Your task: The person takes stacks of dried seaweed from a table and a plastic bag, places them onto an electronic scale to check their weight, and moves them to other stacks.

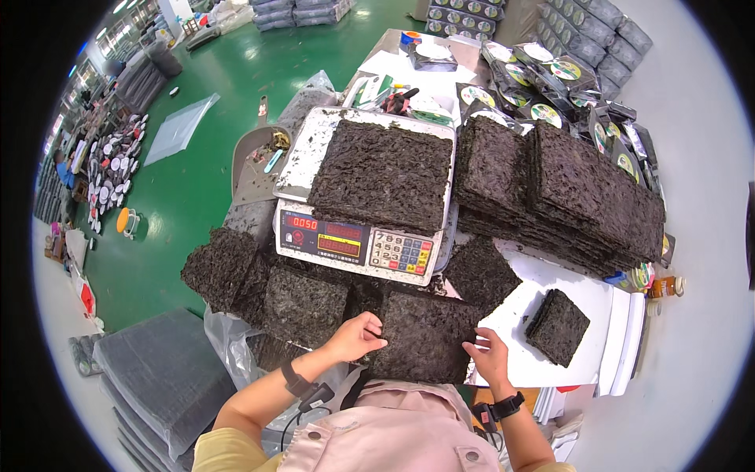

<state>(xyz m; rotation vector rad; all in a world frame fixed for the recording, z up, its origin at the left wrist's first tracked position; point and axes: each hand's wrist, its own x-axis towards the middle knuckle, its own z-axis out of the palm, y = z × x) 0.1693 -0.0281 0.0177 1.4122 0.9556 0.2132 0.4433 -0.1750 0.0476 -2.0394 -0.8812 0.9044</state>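
Note:
Dark dried seaweed sheets (427,339) lie in front of me. My left hand (358,336) is at their left edge, thumb and fingers bent towards each other; my right hand (488,354) is at their right edge in a similar pose. Whether either hand grips a sheet cannot be told. A white digital scale (357,245) stands beyond, its pan bearing a wide seaweed sheet stack (383,174). More sheets (307,301) lie left of my left hand, and a ragged pile (221,268) sits farther left. A small square stack (557,327) rests on white paper at the right.
Tall seaweed stacks (596,194) stand right of the scale. Labelled dark packets (548,88) are heaped behind them. A grey dustpan (253,159) is beyond the scale's left side. Plastic-wrapped dark bundles (165,371) stand at the lower left. A far worker (63,168) sits at the left.

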